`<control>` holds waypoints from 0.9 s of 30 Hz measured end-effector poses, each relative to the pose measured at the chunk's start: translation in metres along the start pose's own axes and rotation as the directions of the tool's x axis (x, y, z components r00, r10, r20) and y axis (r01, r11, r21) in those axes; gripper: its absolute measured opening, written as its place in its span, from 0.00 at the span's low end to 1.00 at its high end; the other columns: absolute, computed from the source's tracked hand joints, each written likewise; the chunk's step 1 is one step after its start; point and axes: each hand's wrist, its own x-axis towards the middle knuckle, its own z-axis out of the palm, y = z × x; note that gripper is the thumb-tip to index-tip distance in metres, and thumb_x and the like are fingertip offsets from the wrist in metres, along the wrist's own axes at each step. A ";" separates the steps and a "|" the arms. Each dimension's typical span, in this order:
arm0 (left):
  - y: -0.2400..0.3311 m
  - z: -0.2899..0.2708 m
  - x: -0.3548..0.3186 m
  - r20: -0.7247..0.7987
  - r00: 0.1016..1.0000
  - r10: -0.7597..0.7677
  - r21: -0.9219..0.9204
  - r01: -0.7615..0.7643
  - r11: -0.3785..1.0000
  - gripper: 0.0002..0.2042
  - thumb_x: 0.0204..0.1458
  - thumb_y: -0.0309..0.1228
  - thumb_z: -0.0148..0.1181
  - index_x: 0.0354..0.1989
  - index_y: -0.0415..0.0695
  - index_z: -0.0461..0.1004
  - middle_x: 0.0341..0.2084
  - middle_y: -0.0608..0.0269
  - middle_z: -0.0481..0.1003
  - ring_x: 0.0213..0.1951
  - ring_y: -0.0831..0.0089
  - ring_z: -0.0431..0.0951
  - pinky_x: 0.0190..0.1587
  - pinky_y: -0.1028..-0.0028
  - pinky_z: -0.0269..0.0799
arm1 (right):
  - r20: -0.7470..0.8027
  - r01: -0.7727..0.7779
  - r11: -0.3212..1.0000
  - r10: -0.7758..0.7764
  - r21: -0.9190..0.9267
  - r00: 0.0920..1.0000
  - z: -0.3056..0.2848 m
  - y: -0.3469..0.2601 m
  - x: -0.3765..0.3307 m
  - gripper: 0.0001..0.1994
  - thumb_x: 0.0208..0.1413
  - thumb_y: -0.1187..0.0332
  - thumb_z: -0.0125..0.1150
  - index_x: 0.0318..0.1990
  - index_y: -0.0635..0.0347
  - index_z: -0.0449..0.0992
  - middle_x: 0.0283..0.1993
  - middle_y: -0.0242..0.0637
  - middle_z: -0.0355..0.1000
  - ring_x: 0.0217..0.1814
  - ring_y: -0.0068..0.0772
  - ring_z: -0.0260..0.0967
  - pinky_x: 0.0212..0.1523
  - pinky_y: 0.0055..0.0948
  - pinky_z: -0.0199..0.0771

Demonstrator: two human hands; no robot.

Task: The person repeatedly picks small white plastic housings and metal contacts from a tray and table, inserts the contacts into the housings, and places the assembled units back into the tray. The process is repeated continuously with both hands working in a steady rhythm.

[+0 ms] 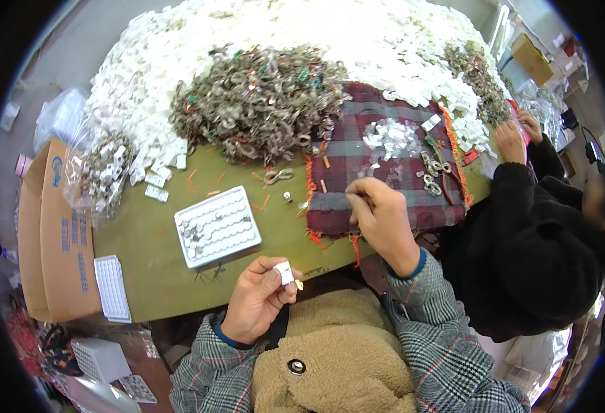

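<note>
Small white plastic piece (284, 272): pinched between thumb and fingertips of the left hand (257, 301), held just off the near edge of the green table (144, 265). Judged light, rigid and smooth, so it may slip; a pinch across its 2 flat sides looks the most secure hold. A tiny yellow bit shows just beside it, too small to identify.

Left to right:

1. Cardboard box (55, 237) at the table's left end, with a clear bag of parts (99, 172) leaning over it.
2. White grid tray (217, 226), partly filled with small metal pieces, just beyond the left hand.
3. Heap of greyish metal links (261, 100) lying against a very large pile of white pieces (330, 31).
4. Plaid cloth (392, 175) carrying small clear bits and a few links. The right hand (383, 219) rests on its near edge, fingers closed narrow on something too small to tell.
5. Another person's hand (511, 141) works at the far right.

Loose links and orange scraps lie between tray and cloth.
</note>
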 end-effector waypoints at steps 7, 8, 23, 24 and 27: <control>0.011 -0.009 -0.027 0.029 0.994 0.108 -0.095 -0.105 0.990 0.13 0.65 0.28 0.52 0.55 0.37 0.69 0.45 0.47 0.78 0.39 0.68 0.83 0.46 0.69 0.84 | 0.218 0.235 0.895 -0.333 0.378 0.917 0.054 -0.053 -0.054 0.06 0.53 0.83 0.62 0.38 0.69 0.78 0.40 0.43 0.76 0.41 0.30 0.75 0.43 0.27 0.74; 0.012 -0.011 -0.032 0.026 0.992 0.123 -0.107 -0.119 0.987 0.13 0.65 0.27 0.52 0.54 0.36 0.70 0.43 0.50 0.78 0.39 0.68 0.83 0.45 0.69 0.84 | 0.205 0.262 0.878 -0.364 0.400 0.908 0.064 -0.058 -0.056 0.06 0.52 0.83 0.63 0.38 0.69 0.78 0.41 0.43 0.76 0.42 0.31 0.75 0.44 0.27 0.74; 0.021 -0.018 -0.058 0.015 0.961 0.276 -0.011 -0.276 0.961 0.12 0.64 0.26 0.54 0.53 0.33 0.71 0.40 0.51 0.80 0.36 0.68 0.83 0.41 0.71 0.84 | 0.254 0.217 0.847 -0.374 0.485 0.892 0.099 -0.071 -0.067 0.06 0.53 0.84 0.61 0.38 0.72 0.77 0.44 0.46 0.74 0.46 0.32 0.72 0.48 0.27 0.73; 0.021 -0.017 -0.058 0.024 0.957 0.290 -0.004 -0.290 0.957 0.12 0.64 0.26 0.54 0.53 0.33 0.71 0.40 0.51 0.80 0.36 0.68 0.83 0.41 0.71 0.84 | 0.261 0.211 0.848 -0.371 0.485 0.891 0.099 -0.071 -0.067 0.06 0.53 0.84 0.61 0.38 0.72 0.76 0.44 0.45 0.74 0.46 0.32 0.72 0.48 0.27 0.73; 0.020 -0.015 -0.056 0.002 0.963 0.268 -0.030 -0.268 0.963 0.13 0.64 0.27 0.54 0.52 0.33 0.72 0.39 0.51 0.80 0.36 0.68 0.83 0.41 0.71 0.84 | 0.266 0.235 0.843 -0.397 0.484 0.878 0.097 -0.069 -0.065 0.06 0.52 0.84 0.61 0.38 0.72 0.77 0.43 0.45 0.74 0.46 0.32 0.72 0.48 0.27 0.73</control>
